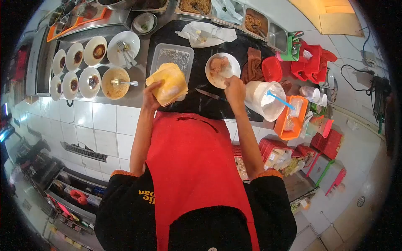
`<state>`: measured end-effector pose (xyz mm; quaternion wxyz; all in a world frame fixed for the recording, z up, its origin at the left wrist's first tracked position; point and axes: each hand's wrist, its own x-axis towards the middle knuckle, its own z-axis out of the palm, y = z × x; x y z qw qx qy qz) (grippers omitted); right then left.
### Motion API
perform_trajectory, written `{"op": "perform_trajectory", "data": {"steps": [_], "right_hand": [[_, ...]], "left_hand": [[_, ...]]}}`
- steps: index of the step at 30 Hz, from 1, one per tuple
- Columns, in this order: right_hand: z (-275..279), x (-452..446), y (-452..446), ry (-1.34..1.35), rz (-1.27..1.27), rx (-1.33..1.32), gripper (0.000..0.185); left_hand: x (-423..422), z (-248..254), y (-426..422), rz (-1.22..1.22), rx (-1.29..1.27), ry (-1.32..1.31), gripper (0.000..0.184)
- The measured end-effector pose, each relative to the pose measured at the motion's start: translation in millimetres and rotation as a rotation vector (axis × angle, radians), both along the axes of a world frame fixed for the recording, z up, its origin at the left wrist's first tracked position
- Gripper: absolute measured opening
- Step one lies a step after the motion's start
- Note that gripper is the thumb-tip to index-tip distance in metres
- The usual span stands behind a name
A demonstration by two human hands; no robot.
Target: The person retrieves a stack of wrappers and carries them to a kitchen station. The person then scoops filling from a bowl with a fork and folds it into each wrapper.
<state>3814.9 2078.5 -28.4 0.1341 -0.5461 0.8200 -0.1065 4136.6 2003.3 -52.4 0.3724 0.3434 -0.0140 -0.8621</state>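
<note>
The left hand (151,94) grips a stack of yellow wrappers (171,83), dusted with white, thumb across the near left edge. The right hand (235,89) is curled at the near right rim of a white bowl (235,66); whether it holds the rim or a tool is hidden. Pinkish filling (219,65) clings to the left and far part of that bowl. The wrappers are held over the near part of a clear tub (173,53) that stands on the black tabletop (199,67).

A knife (207,93) lies flat between the hands, on the near side of the bowl. Crumpled white paper (206,35) lies beyond the tub and the bowl. Just right of the bowl are a brown cloth (253,67) and a red container (272,69). Nearer, beside the right hand, a white bucket (256,97) of pale powder leans, with a blue handle (279,100) sticking out. An orange basket (286,133) is on its right.

To the left, two rows of sauced bowls (89,50) sit next to a plate (133,39) of cutlery and a larger bowl (108,90) with a fork (124,83) in it. Metal trays (277,37), some holding food, line the far edge.
</note>
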Motion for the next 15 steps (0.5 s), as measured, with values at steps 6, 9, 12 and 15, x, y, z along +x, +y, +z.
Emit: {"op": "perform_trajectory", "data": {"steps": [6, 9, 12, 15], "right_hand": [[0, -1, 4, 0.002, -0.002, 0.060, 0.011], [-13, -8, 2, -0.025, 0.022, -0.032, 0.011], [-16, -3, 1, 0.005, -0.005, -0.036, 0.011], [2, 0, 4, -0.032, 0.033, -0.005, 0.010]], "left_hand": [[2, -3, 3, -0.039, -0.003, 0.039, 0.054], [1, -2, 8, -0.007, -0.043, 0.012, 0.052], [0, -6, 10, -0.003, -0.047, 0.037, 0.052], [0, -9, 9, 0.011, -0.024, 0.010, 0.054]]}}
